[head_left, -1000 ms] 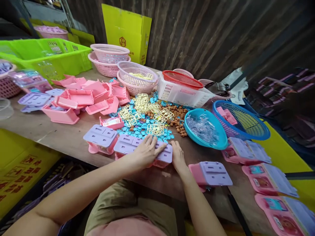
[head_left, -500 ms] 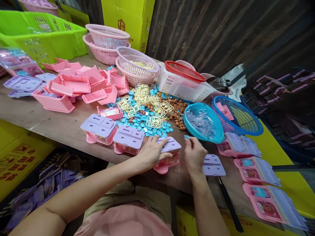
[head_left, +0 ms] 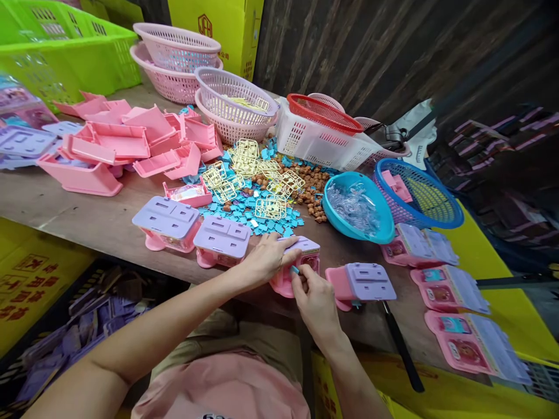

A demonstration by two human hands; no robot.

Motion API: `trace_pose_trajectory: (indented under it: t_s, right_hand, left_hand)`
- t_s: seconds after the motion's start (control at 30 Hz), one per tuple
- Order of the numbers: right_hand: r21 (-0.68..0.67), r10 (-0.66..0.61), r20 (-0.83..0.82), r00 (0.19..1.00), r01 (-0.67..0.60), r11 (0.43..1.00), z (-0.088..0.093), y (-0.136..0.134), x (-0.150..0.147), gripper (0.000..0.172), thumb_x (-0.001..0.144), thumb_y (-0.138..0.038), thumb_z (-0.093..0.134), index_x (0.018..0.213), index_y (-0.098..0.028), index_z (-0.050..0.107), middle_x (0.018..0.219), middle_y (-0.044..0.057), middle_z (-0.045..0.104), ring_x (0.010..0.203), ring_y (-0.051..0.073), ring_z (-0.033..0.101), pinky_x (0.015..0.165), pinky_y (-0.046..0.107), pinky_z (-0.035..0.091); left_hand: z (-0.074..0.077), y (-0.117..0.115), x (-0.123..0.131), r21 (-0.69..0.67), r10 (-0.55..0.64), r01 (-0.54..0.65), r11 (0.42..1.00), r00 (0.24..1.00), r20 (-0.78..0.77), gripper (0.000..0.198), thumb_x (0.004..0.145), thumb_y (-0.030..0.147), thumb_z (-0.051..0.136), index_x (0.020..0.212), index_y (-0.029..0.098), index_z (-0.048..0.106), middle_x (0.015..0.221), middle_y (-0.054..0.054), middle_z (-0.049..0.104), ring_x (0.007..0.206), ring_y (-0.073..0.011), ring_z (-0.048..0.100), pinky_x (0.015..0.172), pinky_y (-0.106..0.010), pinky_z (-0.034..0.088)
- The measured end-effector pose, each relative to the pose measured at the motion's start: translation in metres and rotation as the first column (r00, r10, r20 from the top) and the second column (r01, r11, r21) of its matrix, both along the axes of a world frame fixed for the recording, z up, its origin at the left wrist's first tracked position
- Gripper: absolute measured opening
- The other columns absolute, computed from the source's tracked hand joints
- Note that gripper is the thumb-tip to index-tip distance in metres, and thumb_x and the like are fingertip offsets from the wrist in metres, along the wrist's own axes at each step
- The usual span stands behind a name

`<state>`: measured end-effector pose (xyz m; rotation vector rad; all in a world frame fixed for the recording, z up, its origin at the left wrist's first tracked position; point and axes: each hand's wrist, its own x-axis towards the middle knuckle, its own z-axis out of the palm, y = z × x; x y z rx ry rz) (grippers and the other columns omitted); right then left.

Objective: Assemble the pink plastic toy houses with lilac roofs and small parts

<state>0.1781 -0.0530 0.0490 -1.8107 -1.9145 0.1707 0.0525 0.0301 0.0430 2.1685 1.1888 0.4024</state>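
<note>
My left hand [head_left: 264, 259] grips a pink toy house with a lilac roof [head_left: 301, 256] at the table's front edge. My right hand [head_left: 311, 295] pinches a small blue piece [head_left: 294, 270] against the front of that house. Two more lilac-roofed houses [head_left: 168, 222] [head_left: 222, 238] stand to its left, and another [head_left: 362, 281] lies just right of my right hand. Behind them spreads a heap of small blue pieces [head_left: 251, 212] mixed with cream lattice parts [head_left: 271, 206] and brown bits [head_left: 312, 195].
A blue bowl of clear parts [head_left: 358, 209] and a blue mesh basket [head_left: 418, 198] sit right of the heap. Pink trays [head_left: 126, 148] pile at left. Pink baskets [head_left: 233, 110], a white crate [head_left: 323, 145] and a green crate [head_left: 65, 58] line the back. Pink packaged cards [head_left: 454, 291] lie at right.
My right hand came back from beside the blue bowl with a small blue piece and now presses it to the house. My left hand kept hold of the house. The camera view shifted slightly.
</note>
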Motion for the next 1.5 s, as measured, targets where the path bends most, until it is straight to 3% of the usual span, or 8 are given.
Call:
trace_pose_trajectory:
  t_s: [0.4,0.77,0.9,0.97,1.07,1.2,1.37,1.5]
  right_hand:
    - [0.014,-0.079,0.333,0.939,0.079,0.997,0.002,-0.001,-0.021,0.022,0.083,-0.012,0.035,0.072,-0.019,0.053,0.060,0.006,0.063,0.052,0.018,0.059,0.048,0.026,0.032]
    - [0.070,-0.196,0.344,0.918,0.183,0.981,-0.011,-0.005,-0.033,0.025,0.085,-0.011,0.033,0.079,-0.017,0.057,0.065,0.008,0.063,0.055,0.019,0.060,0.048,0.026,0.032]
    - [-0.190,0.011,0.235,0.972,0.034,0.981,0.010,-0.004,-0.001,0.023,0.085,-0.018,0.038,0.080,-0.018,0.060,0.070,0.007,0.068,0.058,0.019,0.062,0.050,0.025,0.035]
    - [-0.367,0.172,0.155,0.973,-0.105,0.924,0.032,0.008,0.030,0.026,0.088,-0.022,0.037,0.078,-0.021,0.062,0.068,0.003,0.069,0.059,0.017,0.062,0.052,0.023,0.037]
    - [-0.377,0.143,0.348,0.927,-0.002,0.926,0.057,0.045,0.066,0.025,0.090,-0.026,0.037,0.085,-0.022,0.062,0.070,0.001,0.068,0.061,0.017,0.061,0.054,0.024,0.037]
    - [-0.408,0.225,0.491,0.842,-0.006,0.913,0.048,0.111,0.071,0.020,0.083,-0.011,0.048,0.098,-0.018,0.060,0.099,0.008,0.067,0.086,0.019,0.062,0.066,0.025,0.039]
    - [-0.498,0.372,0.498,0.783,-0.093,0.862,0.006,0.160,0.060,0.026,0.083,-0.010,0.055,0.108,-0.014,0.056,0.107,0.008,0.061,0.083,0.016,0.061,0.071,0.029,0.046]
    - [-0.556,0.436,0.495,0.752,-0.111,0.824,-0.013,0.172,0.069,0.026,0.087,-0.028,0.056,0.109,-0.015,0.056,0.109,0.006,0.059,0.091,0.017,0.060,0.078,0.037,0.051]
  left_hand:
    - [-0.003,0.000,0.000,0.054,-0.041,0.040,0.998,0.999,0.011,0.047,0.094,0.045,0.025,0.132,0.026,0.046,0.105,-0.009,0.056,0.099,-0.0255,0.051,0.084,-0.037,0.041]
    - [0.008,-0.008,0.002,-0.010,-0.010,0.010,1.000,1.000,-0.023,0.046,0.094,0.045,0.027,0.134,0.028,0.042,0.103,-0.009,0.053,0.101,-0.0277,0.049,0.089,-0.042,0.040]
    - [0.000,-0.009,0.006,0.056,-0.004,0.001,0.998,0.998,0.059,0.043,0.091,0.048,0.036,0.129,0.032,0.048,0.106,-0.008,0.051,0.103,-0.0262,0.048,0.091,-0.043,0.040]
    - [-0.005,-0.012,0.012,0.123,-0.040,0.030,0.992,0.996,0.078,0.043,0.089,0.048,0.041,0.128,0.032,0.050,0.114,-0.010,0.049,0.107,-0.0280,0.047,0.092,-0.045,0.040]
    - [-0.010,-0.022,0.027,0.206,-0.103,0.086,0.975,0.992,0.076,0.048,0.085,0.047,0.050,0.130,0.030,0.048,0.129,-0.015,0.045,0.114,-0.0352,0.046,0.094,-0.051,0.039]
    - [-0.003,-0.039,0.037,0.200,-0.225,0.211,0.957,0.973,0.047,0.078,0.071,0.041,0.070,0.139,0.023,0.035,0.146,-0.020,0.027,0.130,-0.0437,0.031,0.099,-0.054,0.035]
    - [0.023,-0.023,-0.028,0.254,-0.356,0.374,0.892,0.927,-0.115,0.081,0.074,0.028,0.065,0.142,0.016,0.023,0.149,-0.018,0.022,0.139,-0.0318,0.015,0.110,-0.045,0.024]
    - [0.032,0.008,-0.113,0.251,-0.123,0.211,0.945,0.937,-0.326,0.077,0.072,0.012,0.056,0.142,0.019,0.022,0.152,-0.017,0.014,0.139,-0.0348,0.007,0.108,-0.053,0.021]
